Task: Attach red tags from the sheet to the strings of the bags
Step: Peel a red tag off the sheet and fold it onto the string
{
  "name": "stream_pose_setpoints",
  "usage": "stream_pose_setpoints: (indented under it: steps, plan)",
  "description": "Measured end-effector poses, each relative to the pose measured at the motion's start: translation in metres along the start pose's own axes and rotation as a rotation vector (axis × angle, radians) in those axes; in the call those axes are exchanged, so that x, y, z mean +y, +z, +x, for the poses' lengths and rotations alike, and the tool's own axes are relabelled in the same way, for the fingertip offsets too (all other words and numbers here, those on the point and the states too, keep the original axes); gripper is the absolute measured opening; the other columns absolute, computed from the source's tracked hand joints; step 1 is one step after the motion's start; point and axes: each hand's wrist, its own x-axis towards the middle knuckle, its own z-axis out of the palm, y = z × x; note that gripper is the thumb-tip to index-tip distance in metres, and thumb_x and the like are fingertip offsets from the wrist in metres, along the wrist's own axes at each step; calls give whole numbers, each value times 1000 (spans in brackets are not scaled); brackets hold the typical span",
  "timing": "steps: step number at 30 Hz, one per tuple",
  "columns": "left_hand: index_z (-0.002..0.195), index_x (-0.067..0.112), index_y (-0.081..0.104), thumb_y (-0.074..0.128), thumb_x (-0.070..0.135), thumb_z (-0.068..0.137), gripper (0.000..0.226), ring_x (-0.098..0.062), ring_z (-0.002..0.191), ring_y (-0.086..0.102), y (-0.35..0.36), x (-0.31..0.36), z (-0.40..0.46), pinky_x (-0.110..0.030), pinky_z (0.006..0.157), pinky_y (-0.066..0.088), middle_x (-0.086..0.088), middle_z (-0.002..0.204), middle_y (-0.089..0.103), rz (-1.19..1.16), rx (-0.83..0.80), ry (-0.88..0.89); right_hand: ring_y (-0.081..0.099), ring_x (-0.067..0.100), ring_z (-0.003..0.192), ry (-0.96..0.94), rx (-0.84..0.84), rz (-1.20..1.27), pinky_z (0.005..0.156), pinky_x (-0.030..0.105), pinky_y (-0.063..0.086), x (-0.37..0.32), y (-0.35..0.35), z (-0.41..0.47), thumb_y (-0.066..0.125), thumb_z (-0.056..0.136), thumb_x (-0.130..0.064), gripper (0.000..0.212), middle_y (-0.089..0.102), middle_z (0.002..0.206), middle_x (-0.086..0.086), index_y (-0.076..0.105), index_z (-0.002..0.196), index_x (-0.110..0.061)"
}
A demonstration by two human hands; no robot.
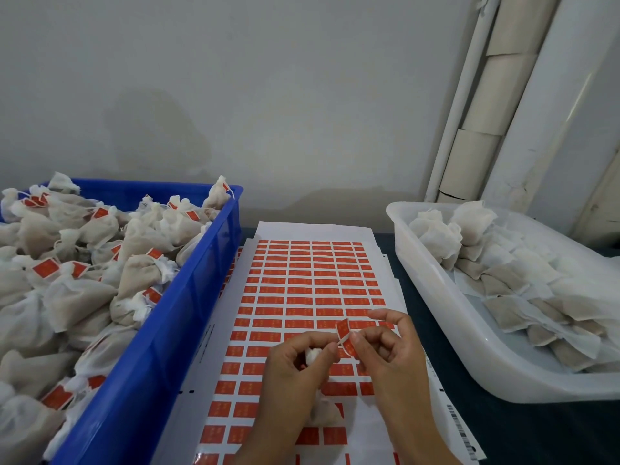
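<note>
Two bare hands meet over the lower middle of a white sheet [302,236] printed with rows of red tags [303,292]. The left hand [298,364] has its fingers curled around the gathered white top of a small bag [323,412], whose pale, filled body hangs below the palm and rests on or just above the sheet; which of the two cannot be told. The right hand [391,347] pinches a single red tag [345,337] between thumb and forefinger, its remaining fingers loosely bent. That tag stands lifted off the sheet, folded around a thin white string [343,339] that crosses its middle, right between the fingertips of both hands. The sheet lies flat on a dark table [536,431], seemingly on top of other sheets whose edges show at its sides. Left of it, touching its edge, stands a blue crate [188,297] heaped with white bags that carry red tags [100,263]. Right of the sheet, a translucent white tub [469,347] holds more bags [503,280], with no red showing on them. Behind the table rises a grey wall [268,78], and white pipes [469,112] lean upward at the right.
</note>
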Motion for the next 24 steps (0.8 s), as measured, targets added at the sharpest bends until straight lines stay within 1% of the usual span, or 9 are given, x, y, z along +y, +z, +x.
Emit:
stream_pose_setpoints:
  steps: [3,6,9,12,14,17,19,21,24]
  plan:
    - [77,31,67,66,16,81,16,4,79,62,0,0,0,-7,59,48,22,76,67,-21,-12,25,67,6,70,-7,7,-23,69,14,54,-1,0,0,69,78,-14,29,69,75,0,52,100,-23]
    - [77,29,67,68,31,73,5,4,81,61,1,3,-2,-6,62,48,22,77,67,-30,-7,58,67,7,70,-20,5,-57,69,18,55,-2,0,-1,69,78,-15,29,68,74,0,52,100,-23]
    - [75,28,67,65,43,63,18,3,79,62,1,2,-2,-8,62,50,21,74,66,-7,30,86,67,9,71,-43,-1,-97,73,22,55,-3,0,-2,69,78,-16,28,68,75,0,52,99,-24]
    - [70,27,65,69,32,72,6,3,76,61,0,1,0,-7,59,48,20,72,66,14,65,60,67,10,75,-59,-19,-140,78,22,54,-3,1,-3,66,80,-20,24,67,79,-4,50,97,-27]
    - [69,27,65,70,22,77,11,4,76,61,0,-1,1,-6,56,47,21,71,66,25,76,46,67,11,80,-57,-28,-163,83,24,52,-3,2,-5,60,82,-29,23,67,86,-6,48,101,-28]
    - [69,27,65,69,23,78,11,4,77,61,0,-1,1,-7,57,47,21,71,66,28,78,9,63,9,91,-70,-22,-252,89,25,49,-3,4,-7,48,82,-42,31,64,100,-12,43,111,-31]
    - [70,26,65,69,25,78,9,4,76,61,0,-2,2,-8,59,47,22,72,66,20,86,-14,58,6,97,-77,-26,-295,91,25,46,-2,3,-6,47,88,-38,25,57,107,-19,41,112,-34]
    - [71,25,66,69,25,78,8,6,75,61,-1,-2,4,-6,55,46,22,71,66,-2,92,-42,54,2,101,-67,-55,-292,90,19,42,-2,2,-4,45,90,-36,18,52,110,-24,44,108,-36]
    - [72,21,67,68,23,79,7,8,75,60,-1,-2,6,-1,51,43,19,70,67,-34,89,-80,55,2,101,-45,-117,-291,88,15,39,-3,-2,0,45,92,-31,12,57,107,-20,54,99,-33]
